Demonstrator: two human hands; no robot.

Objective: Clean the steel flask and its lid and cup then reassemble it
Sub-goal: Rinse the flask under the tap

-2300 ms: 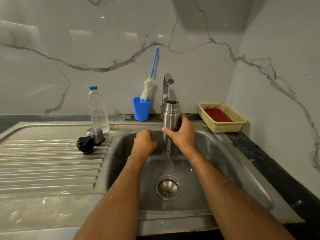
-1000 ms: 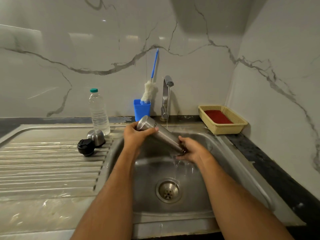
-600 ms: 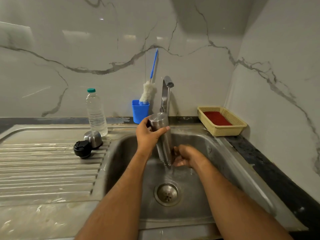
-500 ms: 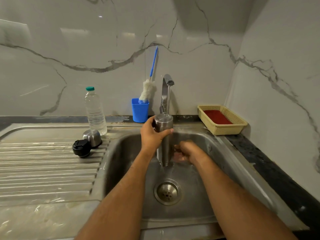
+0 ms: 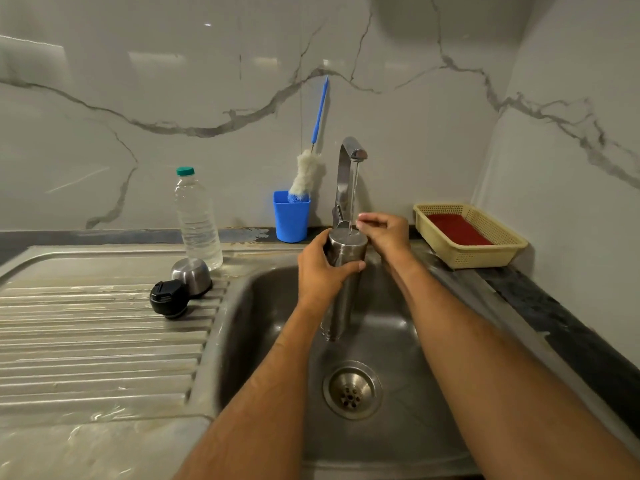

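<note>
Brushed cylindrical steel flask (image 5: pixel 346 271), centre frame, inverted over the steel sink (image 5: pixel 263 306) under the chrome tap (image 5: pixel 348 168)'s stream; left hand (image 5: pixel 323 271) wraps it, right hand (image 5: pixel 386 233), fingers loosely curled, beside its upturned base. Centre left, on the ribbed draining bench (image 5: pixel 104 341): black round lid (image 5: pixel 169 298), domed steel cup (image 5: pixel 191 276), clear plastic bottle (image 5: pixel 197 220).

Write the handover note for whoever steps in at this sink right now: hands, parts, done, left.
Left hand grips the steel flask near its upper end, holding it upright over the sink.
Right hand is at the flask's top beside the water stream, fingers curled; whether it holds anything is unclear.
Tap is running onto the flask's top end.
Black lid and steel cup, upside down, sit on the draining board, touching.
Bottle brush stands in the blue holder.
Done: flask taken apart, rinse under way.
Left: finish the flask, wash lid and cup, reassemble.
</note>
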